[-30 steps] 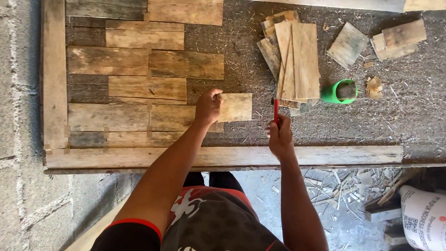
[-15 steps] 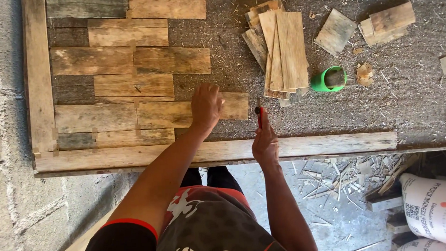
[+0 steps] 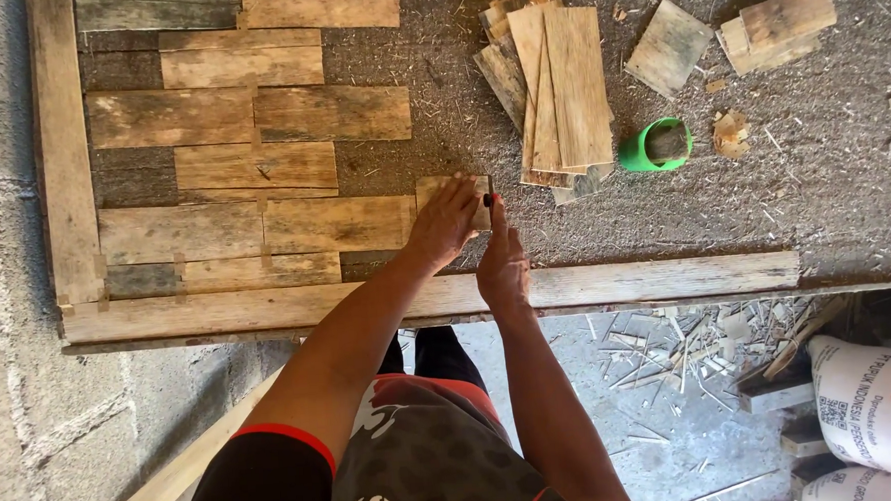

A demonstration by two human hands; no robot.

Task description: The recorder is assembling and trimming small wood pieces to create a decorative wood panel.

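My left hand [image 3: 446, 220] presses flat on a small wood piece [image 3: 429, 193] at the right end of a row of weathered planks [image 3: 254, 229] laid inside a wooden frame [image 3: 65, 157]. My right hand [image 3: 502, 263] is beside it, fingers closed around a thin red-and-black pencil-like tool [image 3: 488, 200] whose tip touches the small piece's right edge. Both hands sit just above the frame's long bottom rail [image 3: 647, 278].
A stack of loose planks [image 3: 553, 85] lies to the upper right with a green cup [image 3: 654, 146] beside it. More offcuts [image 3: 771, 26] lie farther right on the rough board. Wood scraps [image 3: 670, 346] and printed white sacks [image 3: 873, 402] are on the floor at lower right.
My left hand has stayed on the small wood piece. My right hand has moved in close beside it, bringing the tool's tip to the piece's right edge.
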